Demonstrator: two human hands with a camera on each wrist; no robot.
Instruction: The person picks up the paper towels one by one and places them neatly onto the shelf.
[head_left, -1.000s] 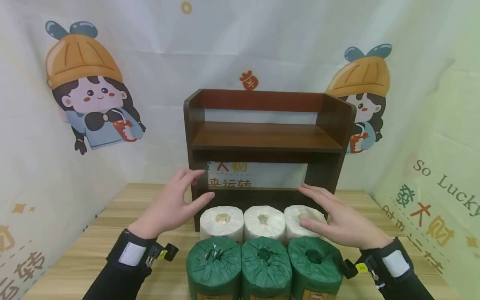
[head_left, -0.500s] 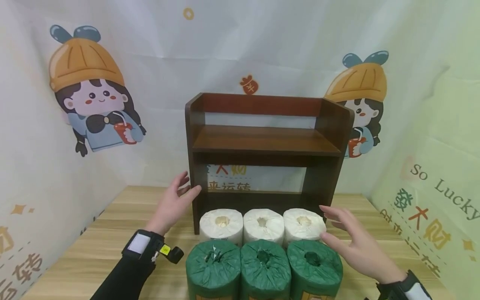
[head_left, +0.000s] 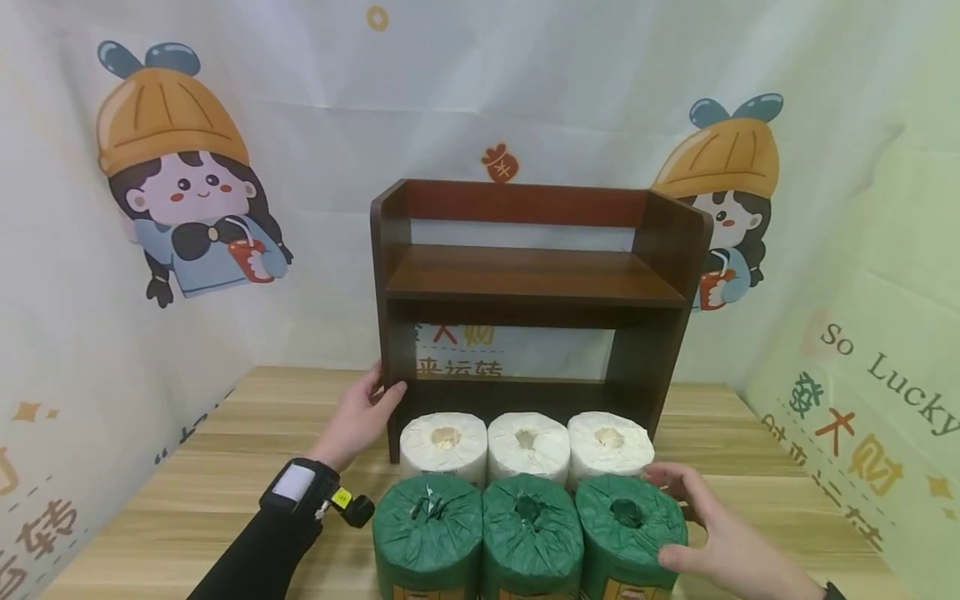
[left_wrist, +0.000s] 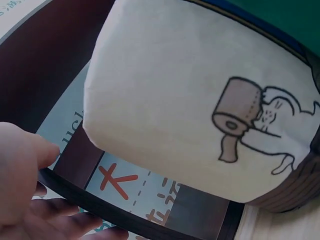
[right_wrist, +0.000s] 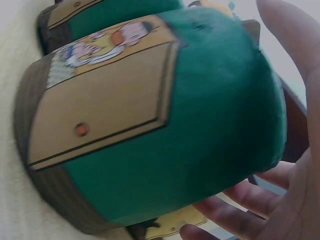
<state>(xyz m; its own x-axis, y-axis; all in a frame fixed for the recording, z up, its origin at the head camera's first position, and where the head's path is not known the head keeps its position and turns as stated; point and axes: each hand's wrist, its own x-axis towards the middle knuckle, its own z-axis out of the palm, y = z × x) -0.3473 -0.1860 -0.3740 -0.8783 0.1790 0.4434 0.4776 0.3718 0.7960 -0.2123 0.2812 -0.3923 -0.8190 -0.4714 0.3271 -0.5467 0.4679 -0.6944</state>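
Three green-wrapped toilet rolls stand in a front row. My right hand (head_left: 720, 533) is spread at the right-hand green roll (head_left: 630, 529), fingers along its far side and thumb overlapping its near side. In the right wrist view the thumb stands apart from this green roll (right_wrist: 200, 110). Behind it, three white-wrapped toilet rolls, the middle one (head_left: 528, 450) among them, stand in a row. My left hand (head_left: 360, 425) holds the left side panel of the dark brown desktop shelf (head_left: 532, 275), thumb at the front edge, fingers on the outer side. The left wrist view shows a white roll (left_wrist: 200, 110) close beside it.
The shelf stands on a wood-grain table (head_left: 225, 500), its lower part hidden behind the white rolls. A printed cloth (head_left: 480, 83) with cartoon figures hangs behind and along both sides. The other green rolls (head_left: 427, 525) sit left of the right-hand one.
My left hand has moved from in front of the shelf to its left side panel. My right hand has gone from over the right white roll, rightward and nearer, to the right green roll.
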